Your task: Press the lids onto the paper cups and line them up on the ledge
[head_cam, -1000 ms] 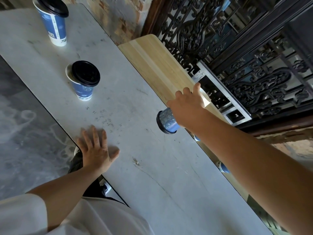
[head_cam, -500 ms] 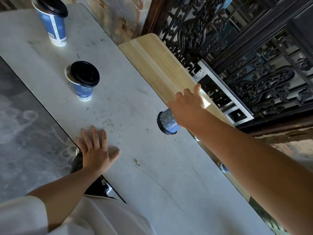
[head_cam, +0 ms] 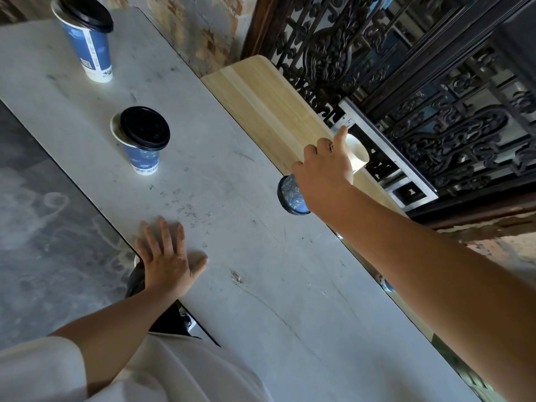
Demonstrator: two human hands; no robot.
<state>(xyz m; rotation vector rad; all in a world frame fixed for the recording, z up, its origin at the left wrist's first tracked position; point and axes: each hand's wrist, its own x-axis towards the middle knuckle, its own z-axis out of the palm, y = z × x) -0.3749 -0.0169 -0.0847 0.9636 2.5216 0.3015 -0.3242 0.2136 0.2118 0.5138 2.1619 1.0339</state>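
One lidded cup (head_cam: 291, 195) gripped by the right hand (head_cam: 322, 169) — left hand (head_cam: 165, 259) flat on the table (head_cam: 261, 285).

Tall blue cup (head_cam: 90, 50) is standing upright at the far end of the marble top (head_cam: 232, 256), its black lid (head_cam: 85, 11) sitting askew. Short blue cup (head_cam: 143, 159) is standing nearer, its second black lid (head_cam: 145, 127) lying off-centre and leaving white rim exposed on the left. Patterned blue cup (head_cam: 291, 195) is being gripped by the right hand (head_cam: 324, 172) and is tipping sideways at the edge of the wooden ledge (head_cam: 261, 97), black-rimmed end facing the marble.
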